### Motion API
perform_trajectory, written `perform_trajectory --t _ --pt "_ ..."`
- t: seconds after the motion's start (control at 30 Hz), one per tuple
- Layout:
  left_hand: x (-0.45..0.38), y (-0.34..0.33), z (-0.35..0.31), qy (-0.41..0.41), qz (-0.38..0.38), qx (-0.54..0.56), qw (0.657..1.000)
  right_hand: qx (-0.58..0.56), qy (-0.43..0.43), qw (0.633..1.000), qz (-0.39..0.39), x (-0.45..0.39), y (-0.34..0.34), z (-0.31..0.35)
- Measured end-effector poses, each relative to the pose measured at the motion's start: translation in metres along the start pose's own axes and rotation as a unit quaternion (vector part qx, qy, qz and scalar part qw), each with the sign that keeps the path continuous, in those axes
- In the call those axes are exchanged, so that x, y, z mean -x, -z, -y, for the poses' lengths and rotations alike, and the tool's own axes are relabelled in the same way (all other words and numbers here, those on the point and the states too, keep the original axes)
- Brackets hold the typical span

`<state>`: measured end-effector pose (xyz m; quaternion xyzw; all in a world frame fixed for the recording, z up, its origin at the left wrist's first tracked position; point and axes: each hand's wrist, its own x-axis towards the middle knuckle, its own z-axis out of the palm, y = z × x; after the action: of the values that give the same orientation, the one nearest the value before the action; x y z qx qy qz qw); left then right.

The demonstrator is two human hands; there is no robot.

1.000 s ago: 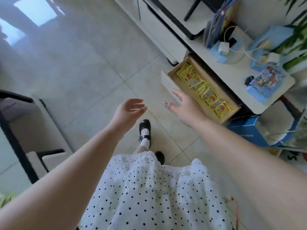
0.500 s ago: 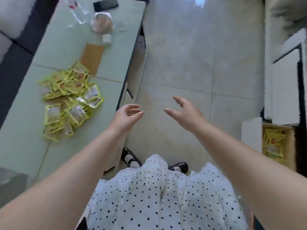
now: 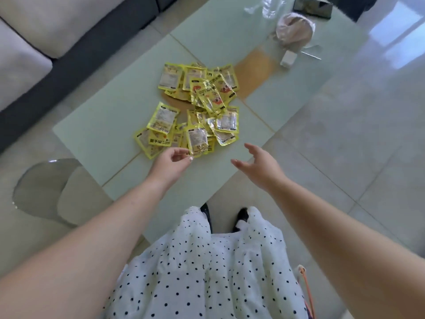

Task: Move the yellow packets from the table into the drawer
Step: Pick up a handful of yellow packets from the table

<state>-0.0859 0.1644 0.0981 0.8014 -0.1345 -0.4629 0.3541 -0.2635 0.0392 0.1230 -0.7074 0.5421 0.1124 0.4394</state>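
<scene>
Head view: the yellow packets (image 3: 195, 107) lie heaped at the centre of the frame on the pale glass table (image 3: 103, 125). The left hand (image 3: 171, 164) hovers at the pile's lower edge, fingers loosely curled, holding nothing — whether it touches a packet is unclear. The right hand (image 3: 257, 165) reaches beside it — fingers spread, empty.
</scene>
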Motion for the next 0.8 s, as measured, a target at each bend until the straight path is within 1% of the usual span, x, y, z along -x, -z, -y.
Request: perform_trajectory --t 0.17,0.33,0.47,0.53,0.63,0.8 --pt "-0.045 -0.007 0.012 0.049 -0.026 0.018 0.998 0.023 -0.019 0.999 0.017 -0.059 -0.003 0.006" --pt "-0.094 -0.035 0.014 0.098 -0.118 0.026 0.988 0.015 -0.047 0.998 0.025 -0.132 -0.01 -0.002" --pt "-0.134 -0.062 0.027 0.132 -0.145 0.001 0.981 -0.009 -0.065 0.998 0.025 -0.189 -0.022 -0.01" --pt "-0.152 -0.072 0.036 0.141 -0.171 -0.016 0.975 -0.033 -0.073 0.996 0.023 -0.215 -0.032 -0.014" --pt "-0.174 -0.087 0.049 0.16 -0.216 -0.054 0.962 -0.05 -0.091 0.995 0.003 -0.25 -0.051 -0.019" --pt "-0.19 -0.105 0.055 0.149 -0.297 -0.091 0.939 0.03 -0.095 0.994 -0.053 -0.28 -0.071 -0.019"
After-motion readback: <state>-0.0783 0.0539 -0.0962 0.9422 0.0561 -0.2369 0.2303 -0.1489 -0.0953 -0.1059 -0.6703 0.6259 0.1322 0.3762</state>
